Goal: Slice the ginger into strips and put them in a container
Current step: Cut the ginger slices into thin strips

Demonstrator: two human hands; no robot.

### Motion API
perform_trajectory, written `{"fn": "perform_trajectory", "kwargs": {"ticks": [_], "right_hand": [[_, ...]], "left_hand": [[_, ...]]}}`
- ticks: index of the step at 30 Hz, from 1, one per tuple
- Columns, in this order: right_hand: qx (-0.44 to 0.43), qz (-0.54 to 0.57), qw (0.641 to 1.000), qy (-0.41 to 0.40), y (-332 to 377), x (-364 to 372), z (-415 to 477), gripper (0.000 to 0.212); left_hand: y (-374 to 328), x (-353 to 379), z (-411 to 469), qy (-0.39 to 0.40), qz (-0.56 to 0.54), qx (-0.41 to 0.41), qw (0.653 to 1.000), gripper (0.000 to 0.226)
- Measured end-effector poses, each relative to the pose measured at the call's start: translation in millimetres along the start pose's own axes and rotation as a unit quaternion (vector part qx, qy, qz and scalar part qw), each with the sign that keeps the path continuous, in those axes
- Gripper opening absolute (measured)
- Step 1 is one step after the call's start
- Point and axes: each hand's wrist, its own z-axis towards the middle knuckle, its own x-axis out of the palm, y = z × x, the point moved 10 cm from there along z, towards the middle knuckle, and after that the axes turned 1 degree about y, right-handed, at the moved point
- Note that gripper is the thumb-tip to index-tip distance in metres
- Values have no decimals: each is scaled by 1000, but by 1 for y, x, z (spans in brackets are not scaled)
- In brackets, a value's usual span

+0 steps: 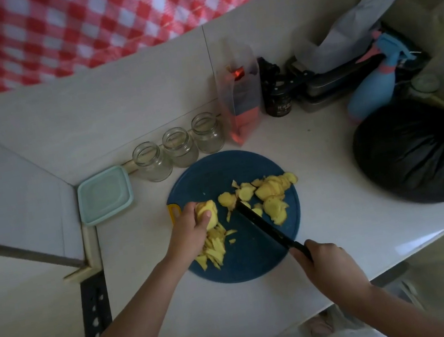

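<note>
A round blue cutting board (pixel 240 265) lies on the white counter. My left hand (pixel 188 231) grips a stack of yellow ginger slices (pixel 207 213) at the board's left side. Cut ginger strips (pixel 214 250) lie in a heap just below that hand. My right hand (pixel 326 264) holds the handle of a black knife (pixel 266 230), whose tip points up-left toward the middle of the board. Loose ginger slices (pixel 270 194) are spread over the board's upper right. A pale green lidded container (pixel 103 195) sits to the left of the board.
Three glass jars without lids (pixel 179 147) stand behind the board. A clear bag (pixel 240 100), a dark bottle (pixel 275 91) and a blue spray bottle (pixel 374 84) stand at the back right. A knotted black bag (pixel 421 152) lies right. The counter edge runs at lower right.
</note>
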Motion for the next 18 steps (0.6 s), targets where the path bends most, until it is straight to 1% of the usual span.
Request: {"fn": "perform_trajectory", "kwargs": {"ticks": [4, 8, 14, 18], "right_hand": [[-10, -29, 1000, 1, 11, 1, -3, 41], [-19, -42, 999, 10, 23, 4, -3, 37], [-55, -59, 996, 32, 39, 19, -8, 45], [-27, -56, 998, 25, 30, 13, -13, 36]], "left_hand": [[1, -8, 2, -13, -2, 5, 1000, 21], [1, -17, 0, -30, -4, 6, 1000, 23], [7, -31, -5, -73, -37, 2, 997, 19], [10, -33, -7, -77, -41, -2, 996, 16]]}}
